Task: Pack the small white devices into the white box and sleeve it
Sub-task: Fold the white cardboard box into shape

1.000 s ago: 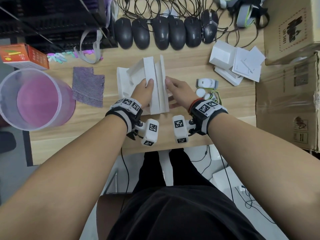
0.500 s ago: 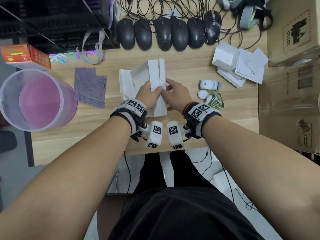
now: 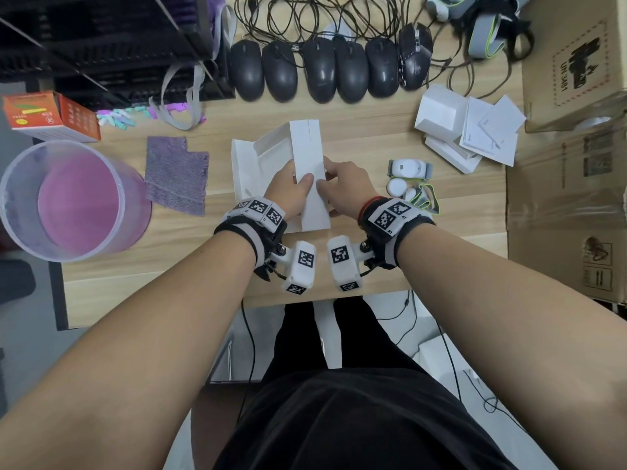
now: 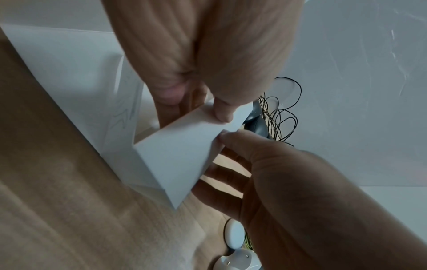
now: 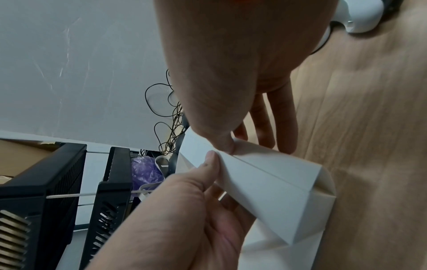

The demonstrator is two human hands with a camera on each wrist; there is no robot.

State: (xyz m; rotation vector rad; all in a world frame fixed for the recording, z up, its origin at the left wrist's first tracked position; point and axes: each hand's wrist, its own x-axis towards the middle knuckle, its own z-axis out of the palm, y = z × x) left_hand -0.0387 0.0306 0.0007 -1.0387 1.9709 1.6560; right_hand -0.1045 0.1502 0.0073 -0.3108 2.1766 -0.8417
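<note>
A long white folded card (image 3: 310,171) stands in the middle of the wooden desk, its two flaps meeting along a seam on top. My left hand (image 3: 295,184) pinches its left side with the thumb on top. My right hand (image 3: 334,179) pinches its right side, thumb beside the left thumb. In the left wrist view the folded card (image 4: 182,160) sits between both hands; in the right wrist view the folded card (image 5: 265,182) shows its crease. An open white tray (image 3: 244,164) lies against its left side. Small white devices (image 3: 407,169) lie loose to the right.
A row of black mice (image 3: 325,69) with tangled cables lines the far edge. White boxes and leaflets (image 3: 468,127) lie at the back right, beside big cardboard cartons (image 3: 570,184). A purple cloth (image 3: 176,174), a clear tub (image 3: 71,198) and an orange box (image 3: 51,115) are on the left.
The two upright flaps of the card, apart one second ago, have been brought together. Both hands moved inward and their thumbs now meet on top.
</note>
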